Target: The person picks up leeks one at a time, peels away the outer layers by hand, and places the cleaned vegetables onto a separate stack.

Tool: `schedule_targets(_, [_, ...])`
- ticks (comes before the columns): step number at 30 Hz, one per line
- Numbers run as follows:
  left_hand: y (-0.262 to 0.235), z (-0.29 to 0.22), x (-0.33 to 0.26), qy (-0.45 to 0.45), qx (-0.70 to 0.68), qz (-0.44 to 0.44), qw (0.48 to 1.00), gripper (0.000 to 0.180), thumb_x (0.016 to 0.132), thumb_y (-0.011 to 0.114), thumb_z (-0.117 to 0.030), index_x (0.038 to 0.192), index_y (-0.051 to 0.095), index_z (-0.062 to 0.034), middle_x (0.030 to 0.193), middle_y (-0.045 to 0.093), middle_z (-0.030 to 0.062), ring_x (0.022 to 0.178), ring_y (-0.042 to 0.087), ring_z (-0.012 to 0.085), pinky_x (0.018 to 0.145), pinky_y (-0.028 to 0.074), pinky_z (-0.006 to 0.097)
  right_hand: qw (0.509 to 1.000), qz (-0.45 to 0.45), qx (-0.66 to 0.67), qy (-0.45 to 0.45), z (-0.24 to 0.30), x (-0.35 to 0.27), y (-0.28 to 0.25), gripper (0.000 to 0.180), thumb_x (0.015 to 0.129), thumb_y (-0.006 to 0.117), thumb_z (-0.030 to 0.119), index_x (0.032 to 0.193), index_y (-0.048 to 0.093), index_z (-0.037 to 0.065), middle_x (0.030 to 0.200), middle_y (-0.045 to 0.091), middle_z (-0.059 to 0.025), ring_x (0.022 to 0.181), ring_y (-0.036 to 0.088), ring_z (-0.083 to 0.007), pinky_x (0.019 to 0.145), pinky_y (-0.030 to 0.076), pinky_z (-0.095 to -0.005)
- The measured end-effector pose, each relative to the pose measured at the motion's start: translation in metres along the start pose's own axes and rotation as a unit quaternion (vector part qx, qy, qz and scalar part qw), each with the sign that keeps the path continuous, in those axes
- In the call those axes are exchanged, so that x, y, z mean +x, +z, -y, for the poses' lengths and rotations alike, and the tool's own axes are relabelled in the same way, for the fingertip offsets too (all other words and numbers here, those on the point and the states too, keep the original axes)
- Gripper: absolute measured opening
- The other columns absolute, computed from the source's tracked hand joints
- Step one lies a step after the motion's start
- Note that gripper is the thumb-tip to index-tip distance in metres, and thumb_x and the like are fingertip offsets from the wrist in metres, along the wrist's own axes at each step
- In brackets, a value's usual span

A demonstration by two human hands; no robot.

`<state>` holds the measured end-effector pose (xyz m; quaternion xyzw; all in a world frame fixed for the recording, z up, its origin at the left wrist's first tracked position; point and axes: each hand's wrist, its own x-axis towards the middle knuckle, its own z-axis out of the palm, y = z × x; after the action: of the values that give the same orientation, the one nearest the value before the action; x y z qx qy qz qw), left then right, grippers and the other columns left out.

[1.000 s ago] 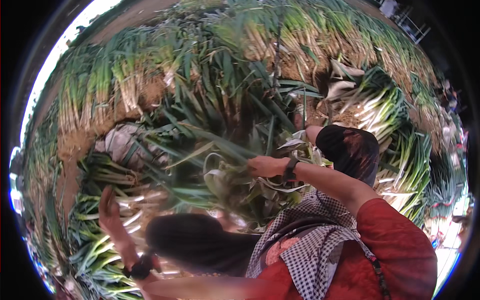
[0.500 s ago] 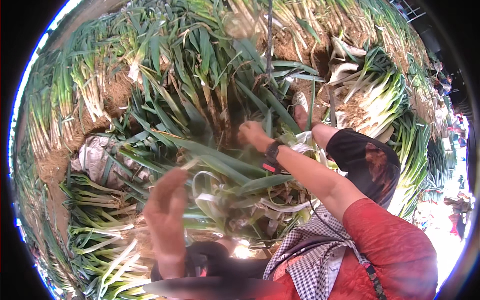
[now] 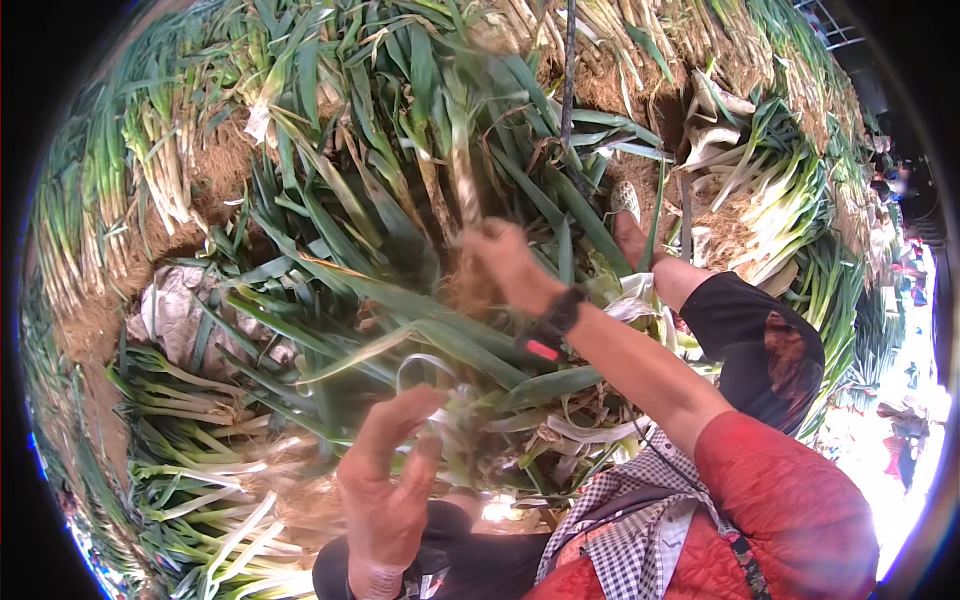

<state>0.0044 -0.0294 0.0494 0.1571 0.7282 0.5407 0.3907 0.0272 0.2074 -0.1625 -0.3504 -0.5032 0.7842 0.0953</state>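
Note:
My right hand (image 3: 505,262), with a dark wristband, is closed around the lower stalk of a green onion (image 3: 462,180). Its leaves rise away from me, and brown roots blur below the fist. Nearer my body, my left hand (image 3: 390,485) is raised with thumb and fingers apart and nothing between them. Beyond and beneath both hands lies a heap of long green onion leaves (image 3: 430,325). A pale curled strip (image 3: 425,365) shows just past the left fingertips.
Bundles of green onions with roots lie at left (image 3: 190,470), far left (image 3: 165,170) and right (image 3: 770,190). A crumpled whitish sack (image 3: 180,315) sits at left. A thin dark pole (image 3: 568,80) stands ahead. My shoe (image 3: 625,198) rests among the leaves.
My right hand has closed on a green onion stalk, and that stalk has shifted. My left hand has moved right and nearer to me, its fingers spread. The view has shifted slightly.

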Motion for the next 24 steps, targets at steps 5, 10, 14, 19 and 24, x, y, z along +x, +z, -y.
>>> schedule_targets(5, [0.01,-0.004,0.001,0.027,0.018,0.005,0.999,0.031,0.093,0.059,-0.006,0.122,0.057,0.0046,0.112,0.066,0.0126,0.105,0.062,0.0174,0.096,0.046,0.03,0.996,0.011,0.088,-0.025,0.032,-0.052,-0.053,0.026,0.094,0.061,0.027,0.097,0.059,0.002,0.076,0.06,-0.0028,0.063,0.059,-0.0133,0.058,0.051,-0.0269])
schedule_targets(10, [0.025,-0.001,0.002,0.056,0.06,0.051,0.995,0.035,0.093,0.064,-0.013,0.123,0.057,0.0042,0.11,0.067,0.0116,0.104,0.061,0.0155,0.094,0.047,0.028,0.961,0.115,-0.146,0.204,-0.035,-0.135,-0.08,0.024,0.094,0.06,0.022,0.098,0.06,-0.001,0.082,0.064,-0.0049,0.071,0.061,-0.0124,0.064,0.051,-0.0272])
schedule_targets(14, [0.022,0.027,0.012,0.07,0.074,0.023,0.994,0.04,0.096,0.06,-0.027,0.123,0.057,0.0025,0.108,0.067,0.009,0.099,0.062,0.0156,0.089,0.048,0.029,0.968,0.126,0.068,0.207,0.03,-0.208,-0.018,0.021,0.093,0.062,0.016,0.105,0.059,-0.001,0.088,0.062,-0.0022,0.076,0.06,-0.0076,0.066,0.05,-0.0245])
schedule_targets(19, [0.031,0.056,0.04,-0.019,-0.053,-0.036,0.998,0.052,0.099,0.052,-0.042,0.127,0.054,0.0018,0.113,0.065,0.011,0.098,0.062,0.0191,0.089,0.048,0.032,0.95,0.226,0.101,0.188,0.15,-0.283,-0.016,0.027,0.094,0.061,0.019,0.111,0.056,-0.001,0.09,0.062,-0.0014,0.078,0.059,-0.006,0.068,0.05,-0.024])
schedule_targets(24, [0.053,0.031,0.045,-0.012,-0.252,-0.009,0.968,0.069,0.097,0.047,-0.053,0.135,0.041,0.004,0.127,0.055,0.018,0.112,0.055,0.0263,0.097,0.044,0.041,0.929,0.343,-0.026,0.133,0.2,-0.354,-0.053,0.032,0.093,0.062,0.022,0.112,0.055,-0.001,0.091,0.062,-0.0006,0.078,0.057,-0.0058,0.069,0.049,-0.0235])
